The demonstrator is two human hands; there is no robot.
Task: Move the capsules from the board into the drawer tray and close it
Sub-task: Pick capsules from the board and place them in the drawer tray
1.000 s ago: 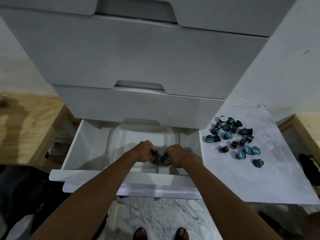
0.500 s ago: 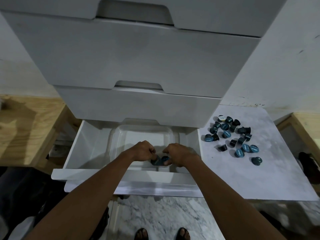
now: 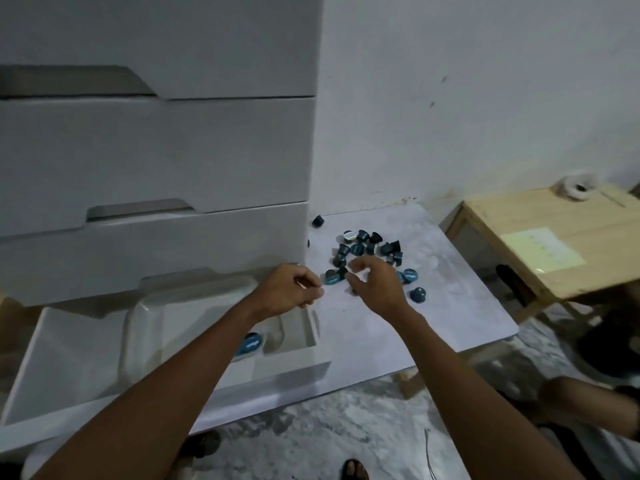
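The right hand (image 3: 375, 285), fingers spread and empty, reaches the capsules (image 3: 367, 252) near the board (image 3: 450, 306)'s far-left corner; light, rigid, probably best pinched at rims.

You let go of the little blue capsules; one (image 3: 250, 345) now lies in the clear plastic tray (image 3: 180, 306). Your left hand (image 3: 289, 289) and right hand (image 3: 375, 287) moved over to the pile of dark capsules (image 3: 367, 252) on the white marble board (image 3: 450, 289).

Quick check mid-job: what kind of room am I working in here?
Probably a home storage or utility corner, not a fitted kitchen: a white plastic drawer unit against a bare scuffed wall, a marble-look board and an unfinished wooden table set low on a stone floor.
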